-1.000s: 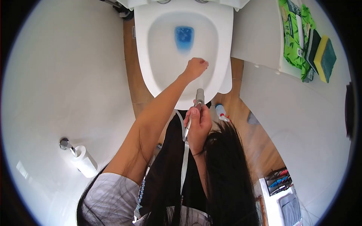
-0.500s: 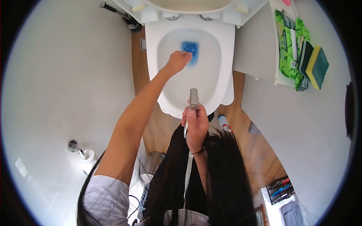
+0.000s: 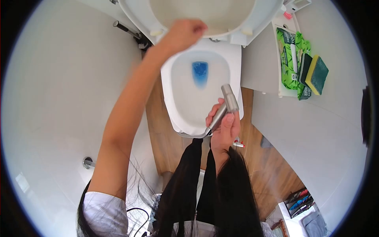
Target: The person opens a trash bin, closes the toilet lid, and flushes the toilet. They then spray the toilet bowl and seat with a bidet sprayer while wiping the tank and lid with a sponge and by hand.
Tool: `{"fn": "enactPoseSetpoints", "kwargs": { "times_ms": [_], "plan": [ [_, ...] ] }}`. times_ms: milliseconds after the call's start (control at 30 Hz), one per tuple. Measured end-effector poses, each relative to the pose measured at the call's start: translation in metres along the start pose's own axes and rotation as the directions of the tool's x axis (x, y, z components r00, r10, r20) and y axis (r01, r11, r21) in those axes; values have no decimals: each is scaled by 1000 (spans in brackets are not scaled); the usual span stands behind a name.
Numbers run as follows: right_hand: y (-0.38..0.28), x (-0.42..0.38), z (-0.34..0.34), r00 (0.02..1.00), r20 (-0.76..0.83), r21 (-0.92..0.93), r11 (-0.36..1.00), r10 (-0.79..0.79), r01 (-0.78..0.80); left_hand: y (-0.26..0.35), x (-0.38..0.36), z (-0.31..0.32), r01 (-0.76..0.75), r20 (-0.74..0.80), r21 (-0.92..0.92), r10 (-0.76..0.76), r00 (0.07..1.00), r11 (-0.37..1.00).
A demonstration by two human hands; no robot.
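My right hand [image 3: 226, 126] is wrapped round the handle of a metal bidet sprayer [image 3: 229, 98], over the front right of the toilet bowl. Its grey hose [image 3: 193, 136] loops past the bowl's front edge. Above the back of the toilet, my left hand [image 3: 185, 34] is slightly blurred, its fingers curled together; whatever they may hold is hidden. Behind that hand stands the raised toilet seat [image 3: 258, 19]. Blue water [image 3: 200, 70] lies at the bottom of the white toilet bowl [image 3: 179, 93].
On the right-hand ledge lie a green wipes pack [image 3: 287, 59] and a yellow-green sponge [image 3: 318, 75]. A toilet brush [image 3: 126, 28] stands left of the toilet. A red-and-white bottle [image 3: 238, 143] is on the wooden floor [image 3: 158, 146]. A paper holder [image 3: 88, 162] juts from the left wall.
My left hand has gone from over the blue water up to the raised seat. My right hand has shifted right with the bidet sprayer, now tilted. The view has shifted too.
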State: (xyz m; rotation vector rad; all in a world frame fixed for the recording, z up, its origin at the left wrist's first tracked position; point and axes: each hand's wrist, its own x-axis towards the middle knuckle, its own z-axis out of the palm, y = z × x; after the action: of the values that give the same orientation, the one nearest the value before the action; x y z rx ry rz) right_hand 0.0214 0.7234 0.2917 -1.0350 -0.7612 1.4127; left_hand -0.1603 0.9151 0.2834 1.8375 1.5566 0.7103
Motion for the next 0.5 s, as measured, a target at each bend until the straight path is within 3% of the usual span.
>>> {"fn": "enactPoseSetpoints", "kwargs": {
  "times_ms": [67,167,233,267,367,433,500],
  "plan": [
    [-11,6,20,990,-2,-9,990,141,-141,-19,-6,35,-1,221,8,-1,975,1000],
    [-1,4,35,986,44,35,987,158,-160,-32,-26,73,-18,245,-19,23,969,1000],
    [1,4,41,985,94,50,987,145,-151,-27,-32,80,184,289,-67,-157,944,981],
    [0,5,43,985,92,48,988,144,-149,-28,-33,81,182,290,-71,-155,945,981],
    [0,7,47,983,126,-20,991,135,-134,-32,-39,68,197,187,-28,-188,964,980],
    [1,10,45,983,132,-37,991,132,-128,-33,-46,40,316,146,203,-348,926,927],
    [0,14,42,981,86,-7,985,171,-171,-30,-59,5,480,-88,265,-475,876,836]
  ]
}}
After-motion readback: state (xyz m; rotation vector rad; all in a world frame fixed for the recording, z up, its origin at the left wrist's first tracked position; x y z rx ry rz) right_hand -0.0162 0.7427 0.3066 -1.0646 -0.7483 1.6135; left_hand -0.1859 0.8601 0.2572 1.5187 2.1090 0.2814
